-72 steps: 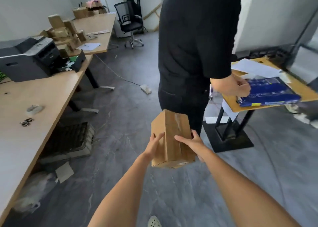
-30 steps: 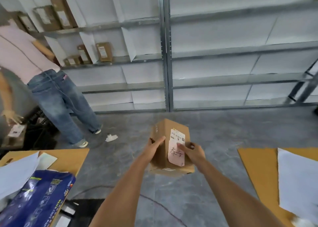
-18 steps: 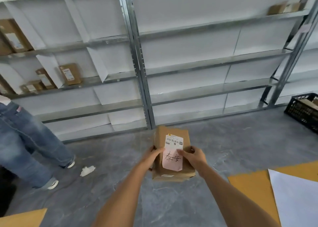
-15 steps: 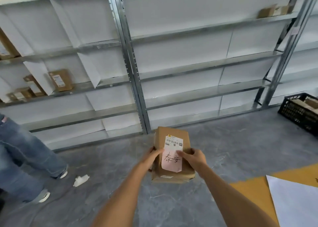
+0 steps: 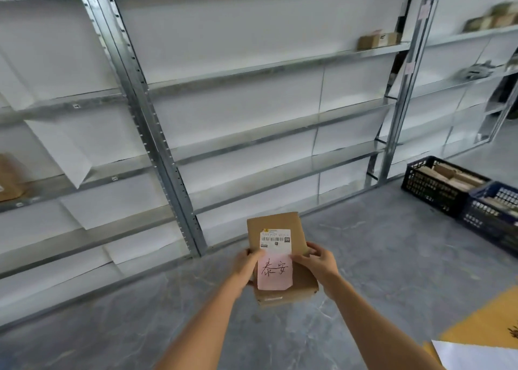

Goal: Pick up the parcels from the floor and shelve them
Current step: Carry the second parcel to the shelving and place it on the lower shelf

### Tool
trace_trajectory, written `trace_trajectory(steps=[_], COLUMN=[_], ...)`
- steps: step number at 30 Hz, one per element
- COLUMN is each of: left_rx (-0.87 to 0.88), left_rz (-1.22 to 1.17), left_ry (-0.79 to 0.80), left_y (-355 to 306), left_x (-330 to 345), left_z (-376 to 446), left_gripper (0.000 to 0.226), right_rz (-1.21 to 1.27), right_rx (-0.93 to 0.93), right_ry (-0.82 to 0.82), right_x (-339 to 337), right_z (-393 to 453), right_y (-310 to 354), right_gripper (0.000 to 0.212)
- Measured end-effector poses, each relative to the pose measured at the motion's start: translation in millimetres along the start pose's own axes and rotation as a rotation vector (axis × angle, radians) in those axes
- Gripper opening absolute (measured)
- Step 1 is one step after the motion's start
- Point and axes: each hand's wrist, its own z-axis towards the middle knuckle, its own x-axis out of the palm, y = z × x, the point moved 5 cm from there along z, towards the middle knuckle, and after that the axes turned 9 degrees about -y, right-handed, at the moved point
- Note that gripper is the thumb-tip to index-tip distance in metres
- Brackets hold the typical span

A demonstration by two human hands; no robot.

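Observation:
I hold a brown cardboard parcel point(image 5: 283, 224) in front of me over the grey floor. It carries a white barcode label and a pink slip with handwritten characters. My left hand point(image 5: 246, 266) grips its left side and my right hand point(image 5: 318, 263) grips its right side. A metal shelving unit point(image 5: 252, 69) with several white-backed levels stands just ahead. Most of its middle bay is bare.
Small boxes point(image 5: 377, 40) sit on an upper shelf at the right, more boxes point(image 5: 493, 19) further right. Two dark crates point(image 5: 437, 181) holding parcels stand on the floor at the right. A table corner point(image 5: 487, 330) with white paper is at the lower right. A parcel point(image 5: 8, 179) rests on a left shelf.
I turned from the desks to the shelves and kept panning right. The person in jeans has left the view, the crates have come in. Both hands still hold the parcel, label up.

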Motion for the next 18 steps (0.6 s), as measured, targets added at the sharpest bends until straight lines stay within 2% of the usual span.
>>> trace_trajectory(steps=[3,6,10,14,18], left_rx=[0.018,0.075,0.135,0.183,0.215], left_rz=[0.061,0.087,0.132,0.193,0.240], left_ry=[0.047,0.082,0.165,0.220,0.302], left_y=[-24.1,-58.8,-105.1,-147.6,-182.8], left_x=[11.3,18.5,33.8,62.3,101.1], left_z=[55.1,112.3,173.9,215.4,244.3], left_gripper=[0.021,0.035,0.036,0.059,0.062], right_rz=[0.049,0.084,0.090,0.128,0.156], right_rx=[-0.016,-0.010,-0.004,-0.010,0.010], right_ry=[-0.031,-0.074,-0.137,-0.207,-0.273], right_x=[11.9,25.1,29.3,15.5,-9.9], right_z=[44.2,90.2,143.6,181.9,223.2], right_y=[21.2,43.3,72.4,96.1,105.0], right_gripper=[0.068,0.072,0.075,0.070,0.070])
